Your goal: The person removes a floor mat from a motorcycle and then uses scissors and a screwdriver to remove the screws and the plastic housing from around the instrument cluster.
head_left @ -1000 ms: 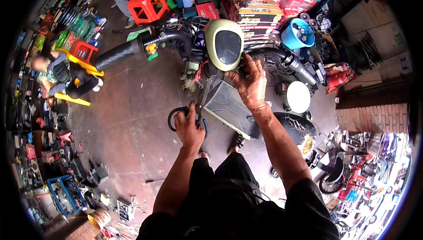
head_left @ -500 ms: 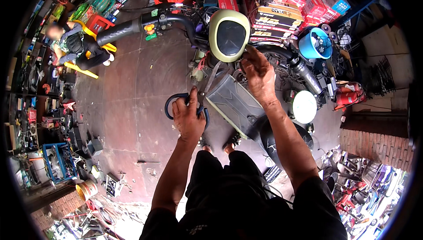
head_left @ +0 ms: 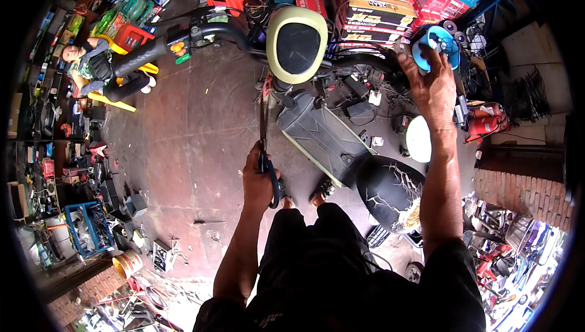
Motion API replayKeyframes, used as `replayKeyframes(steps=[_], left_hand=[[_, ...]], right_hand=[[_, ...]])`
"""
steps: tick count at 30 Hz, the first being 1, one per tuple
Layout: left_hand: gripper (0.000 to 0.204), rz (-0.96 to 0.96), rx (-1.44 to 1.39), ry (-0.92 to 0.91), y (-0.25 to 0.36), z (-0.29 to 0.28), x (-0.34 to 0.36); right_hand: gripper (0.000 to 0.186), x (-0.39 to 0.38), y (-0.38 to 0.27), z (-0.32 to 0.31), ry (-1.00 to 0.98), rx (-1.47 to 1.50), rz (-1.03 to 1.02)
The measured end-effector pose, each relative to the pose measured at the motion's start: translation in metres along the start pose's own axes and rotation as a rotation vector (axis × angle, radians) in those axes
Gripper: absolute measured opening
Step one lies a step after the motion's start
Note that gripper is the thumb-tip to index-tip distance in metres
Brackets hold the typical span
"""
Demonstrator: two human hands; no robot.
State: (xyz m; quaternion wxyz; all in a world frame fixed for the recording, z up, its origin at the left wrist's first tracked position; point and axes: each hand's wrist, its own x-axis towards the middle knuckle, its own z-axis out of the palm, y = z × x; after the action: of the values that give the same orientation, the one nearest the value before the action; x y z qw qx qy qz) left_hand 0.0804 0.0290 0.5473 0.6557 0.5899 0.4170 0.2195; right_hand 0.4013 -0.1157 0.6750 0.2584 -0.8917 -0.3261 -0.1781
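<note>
Scissors, rigid and light, sit clamped by their dark loop handles in the left hand, blades pointing toward frame top. Right hand, upper right, closes over the scooter's right grip; the scooter looks heavy and steadied there.

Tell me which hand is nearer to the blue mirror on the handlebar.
Right. The right hand reaches up to the blue mirror, fingers on it. The left hand is far below and left of it, gripping dark-handled scissors beside the scooter's footboard.
</note>
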Motion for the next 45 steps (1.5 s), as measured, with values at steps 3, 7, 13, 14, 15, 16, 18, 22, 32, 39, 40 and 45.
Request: replayKeyframes(steps=[3, 7, 13, 14, 15, 16, 18, 22, 32, 39, 40, 45], left_hand=[[0.067, -0.079, -0.088, -0.084, -0.003, -0.007, 0.003], [0.064, -0.073, -0.157, -0.128, -0.007, -0.031, -0.003], [0.056, -0.252, -0.404, -0.453, 0.024, -0.035, -0.011], [0.053, -0.308, -0.498, -0.509, 0.029, -0.035, -0.012], [0.055, -0.290, -0.497, -0.547, 0.031, -0.034, -0.013], [0.056, -0.271, -0.497, -0.586, 0.031, -0.032, -0.012], [0.062, -0.221, -0.436, -0.593, 0.032, -0.023, -0.016], [0.071, -0.309, -0.477, -0.811, 0.019, -0.008, 0.000], [0.078, -0.125, -0.425, -0.740, -0.004, 0.017, 0.042], [0.081, -0.088, -0.416, -0.708, -0.015, 0.024, 0.052], [0.081, -0.086, -0.435, -0.712, -0.016, 0.027, 0.051], [0.084, -0.075, -0.586, -0.744, -0.023, 0.030, 0.046]], right_hand=[[0.068, -0.020, 0.042, 0.008, -0.300, 0.305, 0.202], [0.064, -0.034, 0.025, -0.002, -0.478, 0.247, 0.036], [0.064, -0.049, 0.031, -0.002, -0.484, 0.115, 0.169], [0.065, -0.049, 0.035, -0.001, -0.453, 0.111, 0.135], [0.066, -0.048, 0.038, 0.002, -0.422, 0.108, 0.099], [0.069, -0.048, 0.038, 0.006, -0.364, 0.124, 0.079], [0.059, -0.044, 0.035, 0.006, -0.420, -0.018, 0.113], [0.074, -0.053, 0.038, 0.004, -0.329, 0.016, 0.123], [0.060, -0.059, 0.020, 0.016, -0.118, 0.195, 0.156], [0.065, -0.062, 0.038, 0.023, -0.112, 0.273, 0.147], [0.065, -0.062, 0.039, 0.023, -0.115, 0.274, 0.146], [0.069, -0.061, 0.037, 0.026, -0.129, 0.286, 0.150]])
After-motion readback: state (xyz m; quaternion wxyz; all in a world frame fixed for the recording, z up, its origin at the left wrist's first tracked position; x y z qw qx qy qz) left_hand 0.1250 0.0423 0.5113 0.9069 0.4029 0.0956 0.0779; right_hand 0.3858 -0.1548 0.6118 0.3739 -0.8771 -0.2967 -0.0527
